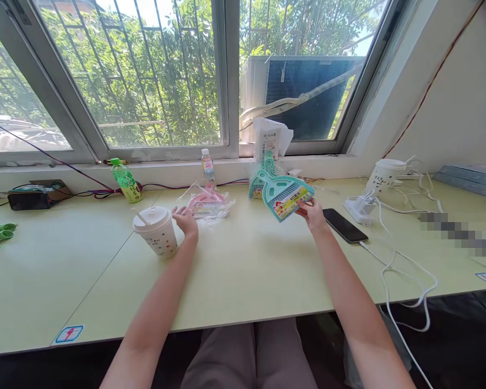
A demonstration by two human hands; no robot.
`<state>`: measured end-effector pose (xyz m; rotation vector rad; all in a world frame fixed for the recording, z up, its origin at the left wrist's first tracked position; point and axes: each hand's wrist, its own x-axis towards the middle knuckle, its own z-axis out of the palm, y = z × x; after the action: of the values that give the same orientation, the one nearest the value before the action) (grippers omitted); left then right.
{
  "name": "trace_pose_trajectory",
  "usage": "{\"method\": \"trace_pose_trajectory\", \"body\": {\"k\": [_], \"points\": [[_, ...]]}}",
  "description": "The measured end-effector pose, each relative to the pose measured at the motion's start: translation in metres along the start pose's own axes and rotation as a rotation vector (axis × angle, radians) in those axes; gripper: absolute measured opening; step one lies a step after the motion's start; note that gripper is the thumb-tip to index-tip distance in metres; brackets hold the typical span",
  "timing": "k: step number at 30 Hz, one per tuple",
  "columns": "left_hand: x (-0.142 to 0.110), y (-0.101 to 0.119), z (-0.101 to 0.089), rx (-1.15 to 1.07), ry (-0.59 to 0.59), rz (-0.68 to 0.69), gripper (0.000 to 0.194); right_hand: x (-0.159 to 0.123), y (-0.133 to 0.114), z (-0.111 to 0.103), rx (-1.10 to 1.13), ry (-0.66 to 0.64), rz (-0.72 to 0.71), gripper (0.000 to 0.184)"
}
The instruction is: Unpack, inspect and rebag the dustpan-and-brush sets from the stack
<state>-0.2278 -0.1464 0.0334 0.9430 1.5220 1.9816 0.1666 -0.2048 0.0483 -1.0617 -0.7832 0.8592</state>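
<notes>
A teal mini dustpan and brush set (277,190) with a colourful printed label is tilted above the table, and my right hand (311,213) pinches its lower right edge. Behind it, more teal sets (256,190) stand together by the window sill, partly hidden. My left hand (185,220) is open, fingers apart, just right of a white paper cup (156,232) with lid and straw; whether it touches the cup I cannot tell. Just beyond that hand, a pink set (206,202) lies in clear plastic wrapping (221,209).
A green-labelled bottle (125,181) and a clear bottle (208,167) stand at the back. To the right are a phone (345,226), a power strip (360,209), white cables (389,265) and another paper cup (383,177). A dark box-shaped object (30,199) sits back left.
</notes>
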Motion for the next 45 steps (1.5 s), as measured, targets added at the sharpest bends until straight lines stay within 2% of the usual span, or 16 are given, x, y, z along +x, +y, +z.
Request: {"method": "trace_pose_trajectory", "body": {"k": [3,6,8,10,12,15,17,19,22,29,32,35,37,39,41,45], "points": [[-0.008,0.001,-0.001,0.257,0.011,0.217,0.085,0.004,0.006,0.000,0.053,0.063,-0.016,0.037],[-0.026,0.012,-0.001,0.420,0.053,0.353,0.098,-0.004,0.015,0.014,0.064,0.042,0.011,0.036],[-0.038,0.020,0.000,0.416,0.003,0.422,0.088,-0.014,0.022,0.028,0.076,0.002,0.048,0.038],[-0.050,0.026,0.004,0.313,-0.208,0.451,0.064,-0.026,0.028,0.043,0.081,-0.055,0.079,0.040],[-0.061,0.025,0.010,0.138,-0.504,0.328,0.050,-0.039,0.034,0.058,0.066,-0.115,0.104,0.040],[-0.080,0.016,0.023,-0.057,-0.822,-0.043,0.055,-0.056,0.040,0.075,0.015,-0.231,0.134,0.040],[-0.088,0.010,0.028,-0.090,-0.877,-0.169,0.061,-0.061,0.041,0.081,-0.043,-0.304,0.150,0.038],[-0.091,0.007,0.030,-0.112,-0.827,-0.189,0.061,-0.059,0.040,0.080,-0.159,-0.358,0.188,0.033],[-0.086,0.007,0.028,-0.157,-0.698,-0.177,0.048,-0.041,0.033,0.061,-0.327,-0.301,0.244,0.031],[-0.084,0.010,0.028,-0.183,-0.613,-0.209,0.035,0.009,0.008,-0.044,-0.160,0.278,0.132,0.064],[-0.092,0.009,0.030,-0.176,-0.659,-0.179,0.035,0.009,0.000,-0.056,-0.168,0.255,0.144,0.067],[-0.103,0.010,0.030,-0.170,-0.715,-0.116,0.036,-0.008,-0.005,-0.017,-0.380,0.162,0.030,0.063],[-0.110,0.011,0.029,-0.152,-0.754,-0.053,0.037,-0.029,-0.002,0.024,-0.622,-0.013,-0.202,0.059],[-0.117,0.012,0.028,-0.108,-0.814,0.021,0.039,-0.053,0.005,0.062,-0.706,-0.161,-0.289,0.045],[-0.124,0.015,0.025,-0.049,-0.877,0.093,0.044,-0.075,0.016,0.089,-0.947,-0.302,-0.497,0.036],[-0.132,0.022,0.021,0.034,-0.993,0.209,0.055,-0.093,0.026,0.102,-1.106,-0.191,-0.573,0.027]]}}
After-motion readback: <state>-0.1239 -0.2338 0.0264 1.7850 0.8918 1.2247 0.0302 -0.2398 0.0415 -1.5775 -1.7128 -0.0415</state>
